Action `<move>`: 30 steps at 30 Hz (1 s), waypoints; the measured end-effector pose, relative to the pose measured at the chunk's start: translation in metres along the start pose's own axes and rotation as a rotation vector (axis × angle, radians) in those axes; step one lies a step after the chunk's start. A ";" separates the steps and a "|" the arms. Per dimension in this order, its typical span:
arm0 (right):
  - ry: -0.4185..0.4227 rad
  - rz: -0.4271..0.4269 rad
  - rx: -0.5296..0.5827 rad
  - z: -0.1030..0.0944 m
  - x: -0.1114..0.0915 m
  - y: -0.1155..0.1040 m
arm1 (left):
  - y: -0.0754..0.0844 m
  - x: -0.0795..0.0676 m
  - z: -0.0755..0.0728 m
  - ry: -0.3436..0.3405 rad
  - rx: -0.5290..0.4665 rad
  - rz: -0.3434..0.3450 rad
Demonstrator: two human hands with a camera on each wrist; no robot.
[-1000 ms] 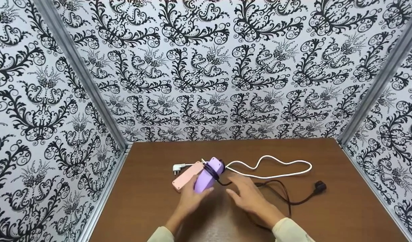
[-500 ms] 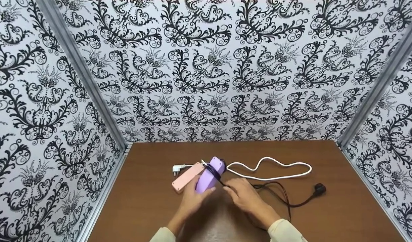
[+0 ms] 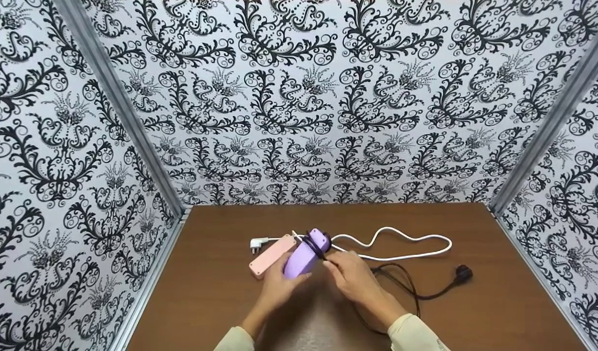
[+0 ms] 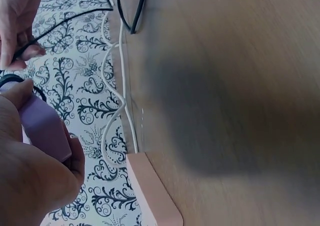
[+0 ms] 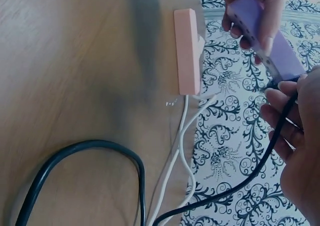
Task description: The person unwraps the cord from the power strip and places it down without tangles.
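Note:
My left hand (image 3: 278,288) grips the near end of a purple power strip (image 3: 300,259), which is raised off the table and tilted. A row of dark openings shows along one side of the strip (image 5: 246,28) in the right wrist view. Black cord (image 5: 261,161) is wound in several turns around its far end. My right hand (image 3: 356,280) pinches this cord close to the strip, and the free length runs down to the table. The black plug (image 3: 463,274) at its end lies to the right. The right hand's palm is hidden in the head view.
A pink power strip (image 3: 271,257) lies on the brown table (image 3: 221,302), left of the purple one. Its white plug (image 3: 256,244) rests behind it; its white cord (image 3: 415,238) loops out to the right. Patterned walls (image 3: 299,122) enclose the back and sides.
My right hand has come in from loosely spread to pinching the black cord, drawing it against the purple power strip. Another turn of cord now shows around the far end. The left hand keeps its grip.

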State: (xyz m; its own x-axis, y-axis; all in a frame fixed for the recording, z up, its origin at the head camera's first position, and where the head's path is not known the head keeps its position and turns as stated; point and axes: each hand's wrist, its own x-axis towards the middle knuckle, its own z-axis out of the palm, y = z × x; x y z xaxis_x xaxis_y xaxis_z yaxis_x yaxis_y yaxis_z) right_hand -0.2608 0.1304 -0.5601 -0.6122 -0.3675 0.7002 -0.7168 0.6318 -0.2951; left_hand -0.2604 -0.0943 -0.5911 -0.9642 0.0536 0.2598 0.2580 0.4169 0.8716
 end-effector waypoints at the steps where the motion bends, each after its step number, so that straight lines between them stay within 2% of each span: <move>1: 0.002 0.003 -0.007 0.000 0.001 0.000 | 0.000 0.000 -0.001 -0.001 0.007 -0.006; 6: 0.024 0.015 -0.065 0.002 0.002 0.003 | -0.003 0.002 -0.004 0.000 0.028 -0.015; 12: 0.060 0.072 -0.048 -0.004 -0.001 0.006 | -0.002 -0.002 -0.004 0.014 0.028 0.009; 19: 0.058 0.147 -0.076 -0.015 -0.010 0.022 | -0.005 -0.004 -0.007 0.028 0.021 0.021; 23: 0.002 0.170 -0.093 -0.020 -0.020 0.030 | -0.008 -0.005 -0.011 0.032 0.026 0.027; 30: -0.193 0.189 -0.168 -0.028 -0.042 0.048 | -0.014 -0.007 -0.015 0.074 -0.002 0.032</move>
State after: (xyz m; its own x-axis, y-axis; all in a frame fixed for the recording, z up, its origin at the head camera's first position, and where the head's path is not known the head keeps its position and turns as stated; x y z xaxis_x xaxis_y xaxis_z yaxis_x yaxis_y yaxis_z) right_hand -0.2599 0.1955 -0.5853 -0.7928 -0.3450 0.5025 -0.5289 0.7992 -0.2856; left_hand -0.2562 -0.1139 -0.5988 -0.9482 -0.0002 0.3177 0.2891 0.4146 0.8629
